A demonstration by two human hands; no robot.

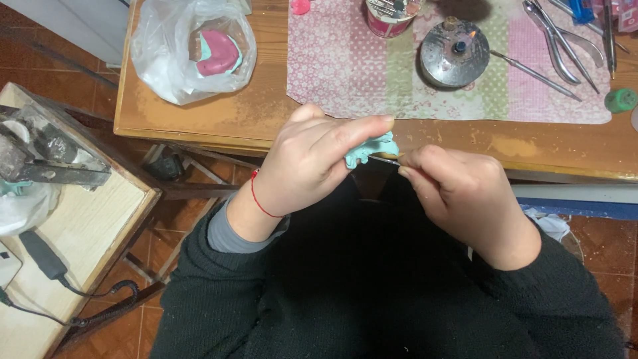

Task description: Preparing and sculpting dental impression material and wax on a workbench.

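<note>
Curling my left hand (pixel 309 166) in a closed grip around the teal cast (pixel 369 149), my right hand (pixel 458 193) is pinching a thin metal tool (pixel 385 159) against it

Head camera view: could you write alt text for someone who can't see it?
Seen from above, a left hand holds a small teal cast while the right hand works a thin metal tool against it, over the edge of a wooden table. On the table lie a plastic bag, a patterned cloth, a small lit burner and pliers.
</note>
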